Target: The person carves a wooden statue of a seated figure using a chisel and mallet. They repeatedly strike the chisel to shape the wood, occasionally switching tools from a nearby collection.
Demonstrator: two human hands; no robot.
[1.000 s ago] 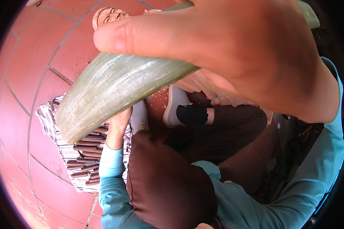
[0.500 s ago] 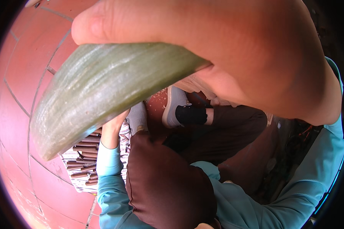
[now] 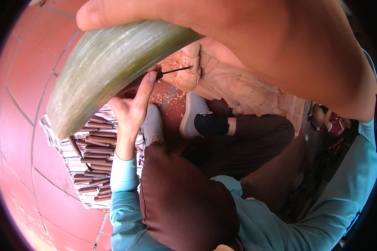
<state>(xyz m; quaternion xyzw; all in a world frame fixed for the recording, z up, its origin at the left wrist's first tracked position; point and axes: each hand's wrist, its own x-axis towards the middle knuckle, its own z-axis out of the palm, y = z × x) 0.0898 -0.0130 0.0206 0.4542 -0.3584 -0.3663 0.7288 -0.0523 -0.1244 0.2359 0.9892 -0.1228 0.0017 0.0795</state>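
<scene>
My right hand is close to the camera, wrapped round a thick green-grey streaked block with a blunt, mallet-like shape. Below it, my left hand grips a chisel between thumb and fingers. The chisel's dark handle is partly hidden behind the block. Its thin blade points right, the tip at a rounded part of a pale carved wooden piece. My right hand and forearm cover much of that carving.
Several wooden-handled chisels lie on a striped cloth at the left. Wood shavings are scattered on red floor tiles by my grey shoes. Part of another person in dark red shows at the right.
My right hand has moved up with the green-grey block. My left hand, the chisel and more of the carving now show from behind it.
</scene>
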